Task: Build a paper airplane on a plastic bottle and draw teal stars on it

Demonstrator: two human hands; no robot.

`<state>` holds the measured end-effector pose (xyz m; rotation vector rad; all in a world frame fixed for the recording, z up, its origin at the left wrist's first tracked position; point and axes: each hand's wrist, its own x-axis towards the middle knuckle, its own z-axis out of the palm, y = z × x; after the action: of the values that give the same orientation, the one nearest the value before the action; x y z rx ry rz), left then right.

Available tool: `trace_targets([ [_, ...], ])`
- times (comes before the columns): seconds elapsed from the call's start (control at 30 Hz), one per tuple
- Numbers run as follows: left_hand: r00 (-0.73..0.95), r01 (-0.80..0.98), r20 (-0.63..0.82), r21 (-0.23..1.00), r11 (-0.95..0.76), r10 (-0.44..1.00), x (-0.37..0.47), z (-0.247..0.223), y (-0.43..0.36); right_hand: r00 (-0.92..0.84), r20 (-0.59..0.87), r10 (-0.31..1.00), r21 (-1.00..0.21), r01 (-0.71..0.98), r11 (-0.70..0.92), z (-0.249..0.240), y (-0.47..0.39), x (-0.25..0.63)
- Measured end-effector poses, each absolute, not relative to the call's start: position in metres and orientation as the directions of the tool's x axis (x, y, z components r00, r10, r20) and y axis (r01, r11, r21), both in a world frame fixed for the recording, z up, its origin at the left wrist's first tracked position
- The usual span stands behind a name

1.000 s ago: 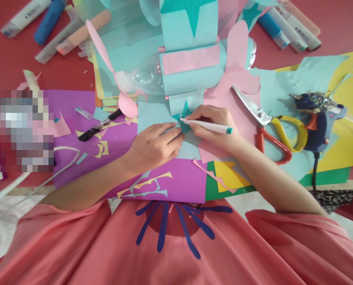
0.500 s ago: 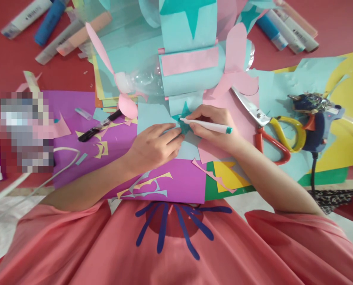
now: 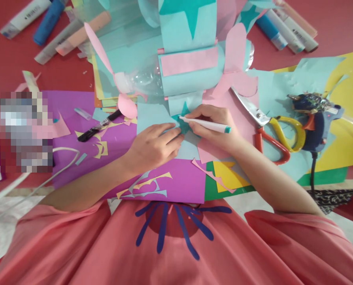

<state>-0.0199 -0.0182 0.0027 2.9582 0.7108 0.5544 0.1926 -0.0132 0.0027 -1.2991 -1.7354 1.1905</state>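
A white marker with a green end (image 3: 213, 126) is pinched in my right hand (image 3: 214, 122), its tip on a green star (image 3: 184, 123) drawn on light blue paper. My left hand (image 3: 155, 144) lies flat on that paper, fingers spread beside the star. The paper wing (image 3: 176, 104) joins a plastic bottle (image 3: 145, 77) wrapped in light blue paper, with a pink strip (image 3: 189, 61) along it. At the bottle's neck sits a pink propeller (image 3: 127, 105); pink tail pieces (image 3: 235, 45) stand at its other end. The opposite wing (image 3: 188, 29) bears another green star.
Right of my hands lie scissors (image 3: 261, 118) with red and yellow handles and a blue glue gun (image 3: 318, 126) with a black cord. A black pen (image 3: 99, 126) and paper scraps (image 3: 152, 182) rest on purple paper (image 3: 182, 194). Several markers (image 3: 48, 21) lie at the back.
Almost nothing differs. The marker has shifted very slightly left over the green star; my left hand stays in place.
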Motion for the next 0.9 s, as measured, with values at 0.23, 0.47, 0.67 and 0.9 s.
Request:
trace_targets([
  [0.23, 0.835, 0.433, 0.294, 0.167, -0.886, 0.464, -0.0205, 0.0015, -0.0183, -0.270, -0.013, 0.963, -0.932, 0.351, 0.086, 0.0028, -0.0125, 0.1920],
  [0.47, 0.831, 0.427, 0.323, 0.154, -0.891, 0.454, -0.0196, 0.0016, -0.0179, -0.276, -0.022, 0.961, -0.927, 0.365, 0.084, -0.0002, -0.0132, 0.1929],
  [0.67, 0.828, 0.423, 0.349, 0.126, -0.897, 0.439, -0.0188, 0.0032, -0.0170, -0.260, -0.010, 0.966, -0.939, 0.335, 0.080, 0.0002, -0.0130, 0.1924],
  [0.9, 0.835, 0.434, 0.318, 0.119, -0.893, 0.449, -0.0191, 0.0030, -0.0173, -0.252, -0.008, 0.968, -0.937, 0.340, 0.081, 0.0005, -0.0136, 0.1923],
])
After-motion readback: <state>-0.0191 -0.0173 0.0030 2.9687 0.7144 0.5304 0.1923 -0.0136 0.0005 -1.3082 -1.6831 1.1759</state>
